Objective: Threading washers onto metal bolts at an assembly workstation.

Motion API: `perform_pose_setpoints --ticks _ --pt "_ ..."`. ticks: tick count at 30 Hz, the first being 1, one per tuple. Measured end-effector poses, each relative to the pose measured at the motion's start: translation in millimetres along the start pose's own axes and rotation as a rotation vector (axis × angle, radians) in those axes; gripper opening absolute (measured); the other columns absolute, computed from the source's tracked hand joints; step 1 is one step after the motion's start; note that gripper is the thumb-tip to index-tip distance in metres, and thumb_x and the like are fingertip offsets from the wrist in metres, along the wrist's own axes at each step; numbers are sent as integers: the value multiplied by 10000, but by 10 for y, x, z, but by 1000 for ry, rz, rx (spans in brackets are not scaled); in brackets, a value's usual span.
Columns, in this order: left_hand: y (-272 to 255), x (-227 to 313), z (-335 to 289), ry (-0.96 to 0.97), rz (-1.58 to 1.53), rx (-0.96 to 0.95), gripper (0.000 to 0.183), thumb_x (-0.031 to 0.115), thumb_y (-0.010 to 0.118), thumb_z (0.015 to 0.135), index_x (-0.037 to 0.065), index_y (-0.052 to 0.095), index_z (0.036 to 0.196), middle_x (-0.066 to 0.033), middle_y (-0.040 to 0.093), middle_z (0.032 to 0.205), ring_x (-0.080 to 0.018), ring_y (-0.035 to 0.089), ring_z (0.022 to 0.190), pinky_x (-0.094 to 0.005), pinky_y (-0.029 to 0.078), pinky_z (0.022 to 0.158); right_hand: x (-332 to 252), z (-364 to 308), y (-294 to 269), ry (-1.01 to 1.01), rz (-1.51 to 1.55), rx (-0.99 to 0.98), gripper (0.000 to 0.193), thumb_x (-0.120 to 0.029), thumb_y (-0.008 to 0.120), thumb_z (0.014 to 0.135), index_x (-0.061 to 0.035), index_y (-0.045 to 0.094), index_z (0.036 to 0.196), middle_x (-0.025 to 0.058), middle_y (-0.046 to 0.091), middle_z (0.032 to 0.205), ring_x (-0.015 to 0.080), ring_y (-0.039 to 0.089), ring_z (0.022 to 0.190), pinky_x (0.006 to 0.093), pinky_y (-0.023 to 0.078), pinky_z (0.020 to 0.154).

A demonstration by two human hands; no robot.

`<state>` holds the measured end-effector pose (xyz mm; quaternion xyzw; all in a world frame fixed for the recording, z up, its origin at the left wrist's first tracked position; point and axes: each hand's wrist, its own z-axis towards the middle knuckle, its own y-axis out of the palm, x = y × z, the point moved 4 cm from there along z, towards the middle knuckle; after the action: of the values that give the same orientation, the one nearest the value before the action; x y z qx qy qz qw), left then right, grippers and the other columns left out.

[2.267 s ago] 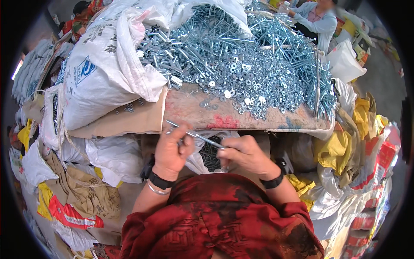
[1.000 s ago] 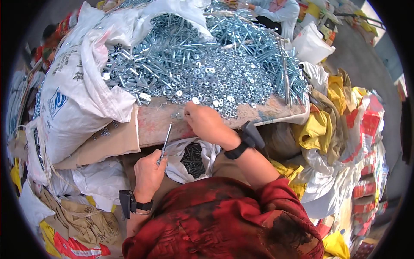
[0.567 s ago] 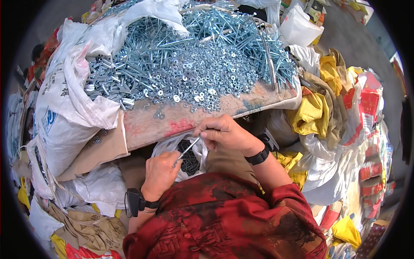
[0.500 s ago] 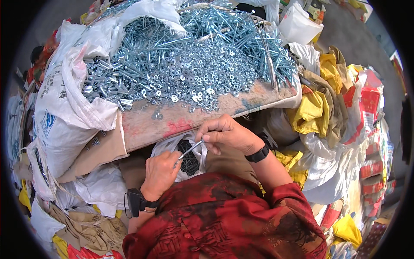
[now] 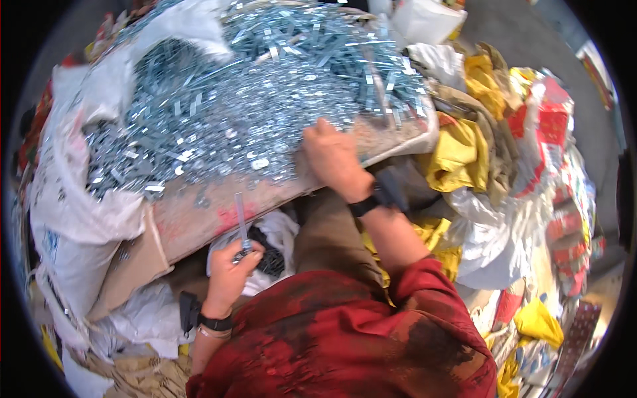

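Note:
My left hand point(image 5: 229, 273) is closed around the lower end of a thin metal bolt point(image 5: 241, 219), which stands nearly upright above the fingers. Small metal pieces, too blurred to name, show at its lower end by my fingertips. My right hand point(image 5: 332, 160) is over the front edge of the heap of small washers and nuts point(image 5: 259, 113), near the right part of the board point(image 5: 199, 215). Motion smears its fingers, so whether they grip anything does not show. Below the board, by my left hand, a white plastic bag point(image 5: 286, 232) holds dark metal pieces point(image 5: 272, 259).
Long bluish metal rods point(image 5: 312, 30) lie behind the washers, with short metal tubes point(image 5: 109, 156) at the left. A white woven sack point(image 5: 73, 219) bulges at the left edge. Yellow bags point(image 5: 464, 156) and clear plastic point(image 5: 497, 249) are piled at the right.
My right hand has left the bolt and moved up to the washer heap. My left hand keeps the bolt, now turned more upright. The whole view has shifted.

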<state>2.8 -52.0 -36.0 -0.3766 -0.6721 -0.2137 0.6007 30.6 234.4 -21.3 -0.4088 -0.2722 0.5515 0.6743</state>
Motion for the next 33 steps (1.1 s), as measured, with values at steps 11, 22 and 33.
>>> perform_pose_setpoints --ticks 11,22,33 --pt "93 -46 -71 -10 77 -35 75 73 673 889 0 679 904 46 527 643 -33 432 572 -221 338 503 -476 -222 -406 68 771 74 123 -65 654 860 7 574 919 128 586 888 245 638 718 362 515 608" --pt "13 284 -343 280 714 77 148 78 678 875 -19 647 982 -90 557 689 -111 504 638 -297 418 594 -975 -474 -634 -12 1570 -244 113 -102 700 893 -1 683 942 -1 603 730 81 604 668 236 467 549" --pt "-145 29 -483 246 361 365 227 103 664 932 -45 645 1103 -61 610 816 -109 526 774 -295 447 696 -1959 -469 -71 30 1755 -405 347 -292 688 925 33 669 1047 63 685 912 139 617 846 294 503 755"
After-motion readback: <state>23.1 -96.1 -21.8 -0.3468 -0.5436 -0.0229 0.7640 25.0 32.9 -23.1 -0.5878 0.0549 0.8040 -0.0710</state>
